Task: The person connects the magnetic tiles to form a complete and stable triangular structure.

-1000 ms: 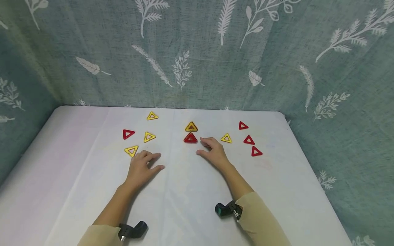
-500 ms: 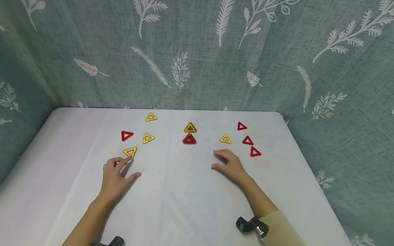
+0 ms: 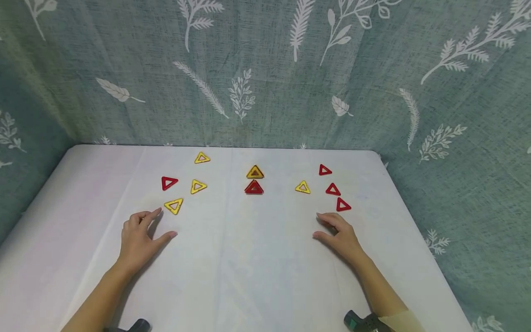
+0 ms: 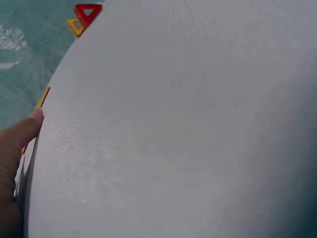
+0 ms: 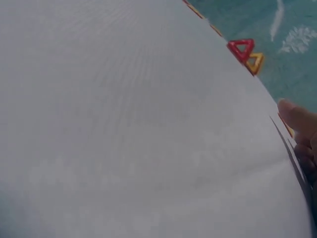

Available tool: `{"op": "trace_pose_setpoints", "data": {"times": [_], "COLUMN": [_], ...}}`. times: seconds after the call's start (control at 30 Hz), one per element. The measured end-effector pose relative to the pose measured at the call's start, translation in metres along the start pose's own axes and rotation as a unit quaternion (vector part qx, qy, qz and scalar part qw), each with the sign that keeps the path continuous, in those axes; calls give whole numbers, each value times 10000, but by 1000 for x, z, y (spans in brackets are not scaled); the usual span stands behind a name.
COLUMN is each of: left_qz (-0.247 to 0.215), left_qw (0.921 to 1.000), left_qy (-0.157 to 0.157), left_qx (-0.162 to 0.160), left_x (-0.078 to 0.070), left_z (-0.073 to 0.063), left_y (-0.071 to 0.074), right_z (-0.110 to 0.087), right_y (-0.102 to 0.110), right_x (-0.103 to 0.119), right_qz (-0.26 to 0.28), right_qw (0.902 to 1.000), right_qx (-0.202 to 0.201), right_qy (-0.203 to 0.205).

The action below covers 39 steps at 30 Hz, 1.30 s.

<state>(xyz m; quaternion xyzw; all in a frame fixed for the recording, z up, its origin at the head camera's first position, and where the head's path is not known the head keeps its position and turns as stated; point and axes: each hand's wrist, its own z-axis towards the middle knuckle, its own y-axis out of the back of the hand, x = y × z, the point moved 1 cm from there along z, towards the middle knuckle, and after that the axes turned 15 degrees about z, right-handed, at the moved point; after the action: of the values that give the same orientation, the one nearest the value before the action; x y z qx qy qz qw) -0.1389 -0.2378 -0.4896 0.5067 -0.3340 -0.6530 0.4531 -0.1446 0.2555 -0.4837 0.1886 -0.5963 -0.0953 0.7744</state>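
Observation:
My left hand point(image 3: 138, 240) is held low over the white table at the left, thumb and index finger spread, holding nothing. Its index fingertip is just short of a yellow triangle frame point(image 3: 174, 206). On the right side my right hand point(image 3: 341, 237) has its fingers loosely bent and also holds nothing. The closest piece to it is a red triangle frame point(image 3: 343, 204). At the table's middle a red triangular piece point(image 3: 254, 187) sits in front of a yellow triangular piece point(image 3: 255, 172). Both rise above the tabletop in the wrist views and look thicker than the flat frames.
Left of the middle lie a red frame point(image 3: 169, 183) and two yellow frames, one nearer point(image 3: 198, 186) and one farther point(image 3: 202, 157). To the right are a yellow frame point(image 3: 303, 186) and two red frames point(image 3: 333, 189). A green leaf-patterned cloth point(image 3: 274, 92) hangs behind the table point(image 3: 257, 267).
Both hands have drawn apart: the left moved left and toward me, the right moved right and toward me, away from the middle pieces. The triangles have stayed in place.

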Motion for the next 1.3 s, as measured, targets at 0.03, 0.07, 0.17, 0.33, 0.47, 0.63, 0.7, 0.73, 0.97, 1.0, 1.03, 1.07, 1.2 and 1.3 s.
{"op": "trace_pose_setpoints", "data": {"times": [0.03, 0.07, 0.17, 0.33, 0.47, 0.63, 0.7, 0.73, 0.97, 1.0, 1.03, 1.07, 1.2, 1.3], "left_qz": [18, 50, 182, 361, 416, 482, 480, 475, 327, 303, 279, 244, 148, 67], "left_qw": [10000, 10000, 9998, 9990, 9986, 9977, 9975, 9975, 9984, 9985, 9985, 9986, 9985, 9985], "left_qy": [-1, 2, 52, 181, 153, 30, -5, -9, -104, -137, -172, -204, -294, -360], "left_qx": [16, 35, 97, 194, 290, 466, 513, 524, 456, 444, 434, 434, 443, 408], "left_x": [0, 1, 1, 4, 7, 9, 9, 9, 9, 9, 9, 9, 7, 3], "left_z": [2, 4, 10, 21, 30, 37, 38, 38, 35, 34, 34, 34, 33, 33], "left_y": [0, -1, -2, -6, -9, -10, -10, -10, -8, -8, -8, -7, -6, -6], "right_z": [-2, -4, -7, -9, -4, 5, 9, 12, 21, 21, 22, 23, 23, 22], "right_y": [3, 7, 16, 27, 36, 45, 48, 48, 50, 50, 50, 50, 49, 48], "right_x": [-1, -3, -10, -16, -21, -25, -27, -28, -31, -31, -31, -32, -31, -31], "right_qz": [-36, -103, -284, -510, -499, -478, -569, -626, -1163, -1190, -1197, -1185, -1122, -1134], "right_qw": [9999, 9997, 9979, 9925, 9863, 9812, 9812, 9816, 9839, 9845, 9851, 9859, 9885, 9884], "right_qx": [-97, -207, -576, -1095, -1495, -1677, -1594, -1531, -1137, -1110, -1081, -1057, -915, -888], "right_qy": [15, 37, 38, -203, -482, -831, -925, -957, -746, -658, -591, -525, -432, -474]}}
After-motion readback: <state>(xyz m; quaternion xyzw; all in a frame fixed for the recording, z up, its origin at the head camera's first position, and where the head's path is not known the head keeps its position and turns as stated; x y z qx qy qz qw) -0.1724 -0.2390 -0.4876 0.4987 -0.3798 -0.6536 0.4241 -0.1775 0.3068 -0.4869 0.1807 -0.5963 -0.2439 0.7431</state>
